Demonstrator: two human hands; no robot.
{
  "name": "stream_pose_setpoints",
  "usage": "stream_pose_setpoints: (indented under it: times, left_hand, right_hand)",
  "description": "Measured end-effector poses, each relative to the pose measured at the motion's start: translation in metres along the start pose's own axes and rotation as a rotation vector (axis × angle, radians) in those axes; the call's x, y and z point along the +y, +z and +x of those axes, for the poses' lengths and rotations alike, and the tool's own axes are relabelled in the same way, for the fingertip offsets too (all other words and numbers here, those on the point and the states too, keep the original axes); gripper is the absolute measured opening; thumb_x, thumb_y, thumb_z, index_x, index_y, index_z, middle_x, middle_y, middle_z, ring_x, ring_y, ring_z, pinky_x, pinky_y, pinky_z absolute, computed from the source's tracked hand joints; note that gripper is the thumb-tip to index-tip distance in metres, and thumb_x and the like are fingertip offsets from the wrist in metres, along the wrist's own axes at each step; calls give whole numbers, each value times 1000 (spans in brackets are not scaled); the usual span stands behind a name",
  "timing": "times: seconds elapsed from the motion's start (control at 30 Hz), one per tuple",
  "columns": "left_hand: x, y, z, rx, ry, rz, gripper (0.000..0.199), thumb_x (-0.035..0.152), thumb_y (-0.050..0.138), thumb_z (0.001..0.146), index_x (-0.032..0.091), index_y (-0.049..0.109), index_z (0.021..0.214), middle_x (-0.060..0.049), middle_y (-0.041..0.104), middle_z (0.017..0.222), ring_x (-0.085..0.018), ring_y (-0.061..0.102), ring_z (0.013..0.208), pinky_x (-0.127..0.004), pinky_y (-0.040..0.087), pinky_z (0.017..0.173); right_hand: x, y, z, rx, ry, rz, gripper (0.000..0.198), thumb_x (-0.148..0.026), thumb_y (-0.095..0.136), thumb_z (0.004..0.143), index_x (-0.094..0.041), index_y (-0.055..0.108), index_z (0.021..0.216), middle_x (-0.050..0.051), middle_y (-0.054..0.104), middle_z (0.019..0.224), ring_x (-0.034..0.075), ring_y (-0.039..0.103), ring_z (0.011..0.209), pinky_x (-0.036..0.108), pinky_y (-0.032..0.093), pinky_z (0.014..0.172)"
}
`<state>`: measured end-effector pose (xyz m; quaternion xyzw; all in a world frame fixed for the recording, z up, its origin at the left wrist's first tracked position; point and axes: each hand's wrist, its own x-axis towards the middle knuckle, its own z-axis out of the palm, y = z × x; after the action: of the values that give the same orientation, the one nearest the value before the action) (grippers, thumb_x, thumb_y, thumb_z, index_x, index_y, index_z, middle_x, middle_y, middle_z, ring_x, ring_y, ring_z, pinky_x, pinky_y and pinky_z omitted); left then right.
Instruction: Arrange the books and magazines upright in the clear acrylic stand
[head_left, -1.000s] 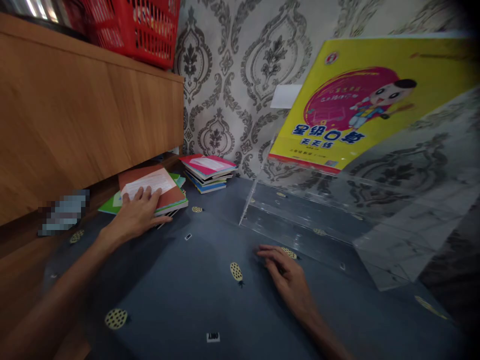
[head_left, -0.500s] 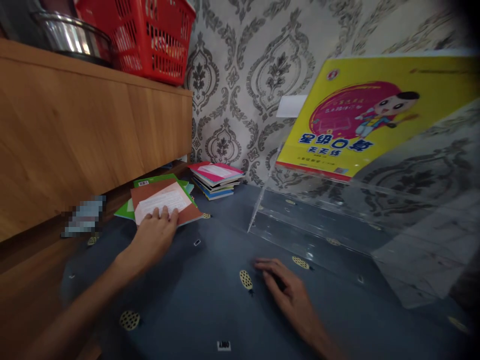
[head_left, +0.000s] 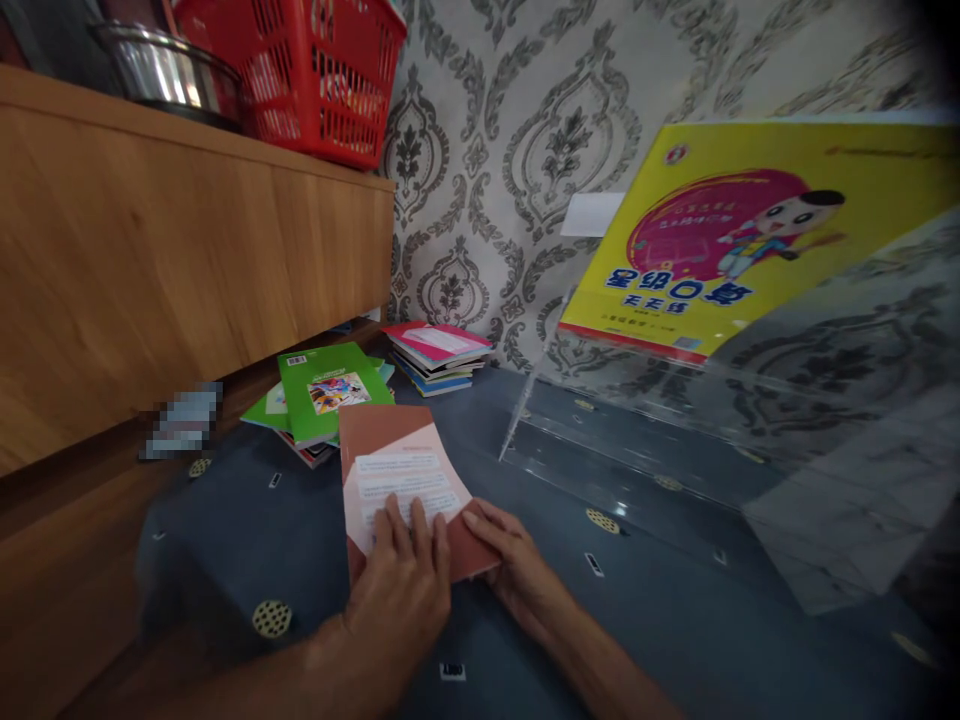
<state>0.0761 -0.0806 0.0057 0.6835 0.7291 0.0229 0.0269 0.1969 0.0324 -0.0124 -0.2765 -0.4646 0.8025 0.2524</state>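
Observation:
A reddish-brown booklet (head_left: pixel 405 432) with a pale printed panel lies in front of me, tilted slightly. My left hand (head_left: pixel 401 580) holds its near edge, fingers spread over the printed panel and thumb hidden. At the right corner, my right hand (head_left: pixel 514 555) pinches the booklet, with the thumb on top and the other fingers underneath. Just beyond it, a green book (head_left: pixel 307 400) with a colourful picture tops a loose pile. Another stack of books (head_left: pixel 439 345), pink cover uppermost, stands farther back by the wall.
A clear acrylic stand (head_left: pixel 570 430) on the right carries a yellow workbook (head_left: pixel 645 240). The blue-grey tablecloth (head_left: pixel 300 530) covers the table. On the left, a wooden cabinet (head_left: pixel 195 240) supports a red basket (head_left: pixel 319 90) and a steel bowl (head_left: pixel 176 75).
The brown booklet has come off the green pile toward me with my left hand, uncovering the green book. My right hand has moved left from the tablecloth and taken its corner.

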Motion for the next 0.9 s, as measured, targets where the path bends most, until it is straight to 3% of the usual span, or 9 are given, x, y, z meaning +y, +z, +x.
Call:
stream_pose_setpoints:
  times: [0.13, 0.27, 0.4, 0.5, 0.63, 0.77, 0.9]
  left_hand:
    - [19, -2, -4, -158, 83, 66, 69, 23, 51, 91, 30, 32, 157, -15, 42, 157, -46, 30, 145, -73, 41, 111]
    - [17, 0, -9, -68, 277, -63, 74, 56, 57, 91, 25, 39, 157, -18, 40, 157, -41, 31, 149, -63, 39, 118]
    - [-6, -3, -1, -15, 351, -80, 52, 47, 44, 102, 24, 52, 147, -13, 54, 151, -30, 48, 143, -49, 44, 115]
    - [-37, -19, 11, 106, 235, 47, 44, 37, 41, 104, 21, 57, 142, -11, 54, 151, -29, 45, 144, -49, 42, 115]
    - [-91, -44, 14, 338, -78, 271, 53, 32, 51, 98, 12, 50, 147, -20, 43, 158, -40, 32, 150, -63, 29, 119]
    - [-132, -50, 4, 265, -239, 365, 68, 30, 58, 93, 5, 39, 153, -26, 42, 157, -47, 40, 143, -66, 38, 110]
    - [-146, -49, 1, 226, -246, 403, 54, 20, 42, 98, 4, 43, 150, -22, 47, 154, -42, 48, 139, -56, 44, 109]
  right_hand:
    - [3, -15, -14, 35, -10, -30, 40, -46, 88, 68, -19, 74, 95, 6, 75, 91, 15, 65, 65, 25, 52, 56]
    - [-6, -30, -34, 14, -4, -109, 40, -47, 85, 73, -19, 74, 99, 3, 71, 80, 14, 62, 61, 24, 51, 54]
    - [-19, -49, -46, -12, 61, -227, 45, -53, 85, 71, -17, 73, 96, -2, 61, 65, 9, 52, 47, 20, 43, 40]
    - [-25, -64, -48, -9, 84, -295, 48, -57, 82, 72, -16, 73, 98, 0, 63, 67, 9, 51, 47, 20, 42, 38]
    - [-26, -73, -46, 51, 38, -378, 54, -62, 81, 71, -14, 73, 95, 0, 61, 65, 8, 49, 46, 19, 40, 38]
    - [-22, -75, -45, 86, 1, -472, 56, -65, 75, 73, -14, 73, 96, 1, 61, 62, 10, 50, 45, 23, 43, 40]
    - [-22, -81, -47, 201, -73, -613, 49, -60, 74, 74, -18, 74, 99, 3, 68, 74, 17, 62, 60, 29, 52, 54]
